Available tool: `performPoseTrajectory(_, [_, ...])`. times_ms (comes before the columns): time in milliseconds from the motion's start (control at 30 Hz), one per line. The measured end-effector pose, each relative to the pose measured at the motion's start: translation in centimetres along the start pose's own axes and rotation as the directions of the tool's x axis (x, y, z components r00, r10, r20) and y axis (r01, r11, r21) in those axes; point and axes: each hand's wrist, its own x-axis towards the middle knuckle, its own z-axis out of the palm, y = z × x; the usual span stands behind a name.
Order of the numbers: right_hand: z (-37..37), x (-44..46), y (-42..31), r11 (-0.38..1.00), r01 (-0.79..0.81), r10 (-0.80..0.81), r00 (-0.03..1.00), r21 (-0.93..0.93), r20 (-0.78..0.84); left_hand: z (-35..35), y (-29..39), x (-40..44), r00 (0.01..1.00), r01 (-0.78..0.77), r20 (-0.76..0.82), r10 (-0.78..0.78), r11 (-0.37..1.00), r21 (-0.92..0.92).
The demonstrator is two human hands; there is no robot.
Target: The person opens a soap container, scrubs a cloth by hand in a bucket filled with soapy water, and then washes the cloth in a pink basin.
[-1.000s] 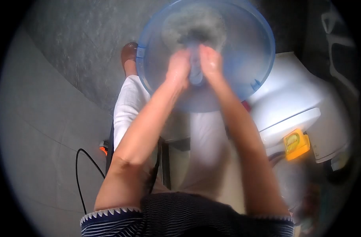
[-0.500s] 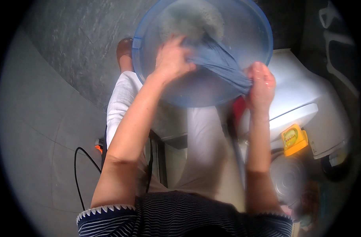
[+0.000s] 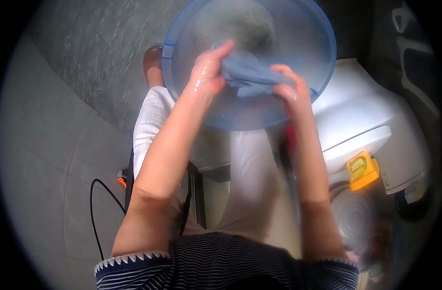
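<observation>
A wet blue-grey cloth (image 3: 252,76) is bunched between my two hands, over a round blue basin (image 3: 331,53). My left hand (image 3: 209,71) is closed on the cloth's left end, its thumb pointing up; some of its fingers are hidden behind the fabric. At the other end, my right hand (image 3: 293,89) grips the cloth between thumb and fingers. Both hands look wet. Cloudy, foamy water (image 3: 240,21) shows in the far part of the basin, beyond the cloth.
A white glossy unit (image 3: 366,106) stands right of the basin, with a yellow box (image 3: 362,170) on its near side. Below that is a round metallic lid-like object (image 3: 352,217). A black cable (image 3: 93,208) curves over the grey tiled floor (image 3: 42,150) at left.
My right hand has moved left and slightly up, so the stretched cloth is now gathered between both hands. My left hand has closed on the cloth from a spread position.
</observation>
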Motion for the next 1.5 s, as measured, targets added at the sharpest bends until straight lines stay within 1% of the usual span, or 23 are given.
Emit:
performPoseTrajectory(133, [2.0,4.0,0.1,0.975,-0.084,0.092,0.995,0.204,-0.028,0.0,-0.1,0.2,0.990,-0.110,-0.083,0.112,0.994,0.025])
performPoseTrajectory(200, [4.7,3.2,-0.7,0.972,0.223,-0.228,0.971,0.068,0.070,0.0,0.1,0.2,0.974,-0.120,-0.187,0.128,0.991,0.050])
performPoseTrajectory(233, [6.5,2.2,-0.7,0.929,0.350,-0.337,0.934,-0.119,0.122,-0.9,0.1,0.7,0.993,-0.052,-0.099,0.059,0.997,0.065])
performPoseTrajectory(267, [8.8,0.9,-1.1,0.662,0.583,-0.585,0.795,-0.471,0.162,-2.6,0.0,1.4,1.000,0.018,-0.011,-0.018,0.996,0.084])
performPoseTrajectory(333, [11.2,0.4,-0.1,0.581,0.486,-0.593,0.802,-0.653,0.069,-4.0,-0.5,1.8,0.943,0.245,0.208,-0.259,0.965,0.089])
performPoseTrajectory(367, [11.0,2.1,1.4,0.558,0.441,-0.623,0.782,-0.703,-0.005,-3.5,-1.3,1.9,0.986,0.139,0.084,-0.145,0.987,0.078])
performPoseTrajectory(433, [8.4,8.0,4.4,0.716,0.123,-0.344,0.919,-0.687,-0.194,-2.2,-4.0,2.2,0.982,-0.069,-0.171,0.085,0.993,0.096])
performPoseTrajectory(467, [9.0,8.1,3.6,0.679,0.077,-0.358,0.903,-0.730,-0.237,-3.4,-4.2,3.3,0.982,-0.126,-0.130,0.137,0.988,0.089])
performPoseTrajectory(567, [11.2,5.2,1.1,0.648,0.143,-0.457,0.859,-0.749,-0.232,-2.4,-2.1,1.1,0.974,-0.177,-0.098,0.204,0.956,0.236])
performPoseTrajectory(600, [12.3,3.4,1.2,0.623,0.311,-0.580,0.800,-0.718,-0.157,-2.7,-1.7,1.5,0.977,-0.158,-0.100,0.189,0.953,0.259])
performPoseTrajectory(700, [10.5,5.1,2.9,0.672,0.215,-0.509,0.829,-0.709,-0.231,-2.6,-1.9,1.2,0.979,-0.088,-0.152,0.133,0.959,0.270])
performPoseTrajectory(767, [7.6,7.9,3.5,0.714,0.012,-0.300,0.908,-0.700,-0.291,-0.2,-2.6,0.3,0.973,-0.071,-0.200,0.115,0.974,0.216])
performPoseTrajectory(833, [6.6,8.0,4.3,0.752,0.090,-0.346,0.897,-0.653,-0.276,0.3,-1.5,0.2,0.994,-0.070,-0.072,0.080,0.988,0.136])
performPoseTrajectory(900, [5.0,7.1,4.1,0.958,0.213,-0.243,0.959,-0.192,-0.147,0.6,-0.1,-0.1,0.997,-0.057,-0.034,0.063,0.986,0.156])
performPoseTrajectory(933, [3.9,5.4,3.1,0.989,0.051,-0.049,0.999,0.137,-0.024,-0.2,0.4,0.8,0.995,-0.099,-0.020,0.103,0.986,0.131])
performPoseTrajectory(1033, [2.3,2.1,0.1,0.978,-0.131,0.170,0.950,-0.160,0.264,0.9,1.2,0.2,0.984,-0.171,-0.030,0.176,0.978,0.120])
performPoseTrajectory(1067, [2.4,1.6,-1.0,0.948,-0.188,0.261,0.921,-0.257,0.288,0.9,1.2,0.1,0.985,-0.165,-0.030,0.169,0.980,0.109])
performPoseTrajectory(1167, [0.5,2.1,1.5,0.988,-0.132,0.121,0.985,0.082,0.122,0.7,1.3,0.1,0.987,-0.155,-0.028,0.157,0.985,0.073])
performPoseTrajectory(1267, [0.2,5.7,1.3,0.979,-0.131,0.126,0.991,0.159,0.039,0.1,0.2,0.9,0.994,-0.103,-0.040,0.105,0.994,0.037])
performPoseTrajectory(1367, [3.3,6.8,0.3,0.992,0.128,-0.126,0.985,-0.013,0.117,0.1,-0.3,0.9,0.976,-0.114,-0.180,0.123,0.992,0.062])
performPoseTrajectory(1433, [7.1,4.3,-0.6,0.826,0.478,-0.457,0.878,-0.299,0.144,-1.2,0.4,2.1,0.974,-0.001,-0.223,0.040,0.985,0.173])
performPoseTrajectory(1467, [8.9,3.2,-0.3,0.750,0.500,-0.510,0.854,-0.433,0.103,-2.2,0.4,2.8,0.968,0.060,-0.250,-0.003,0.973,0.223])
performPoseTrajectory(1500, [10.6,2.3,0.1,0.658,0.499,-0.565,0.822,-0.564,0.068,-4.7,-0.9,4.2,0.996,0.051,0.066,-0.056,0.996,0.073])
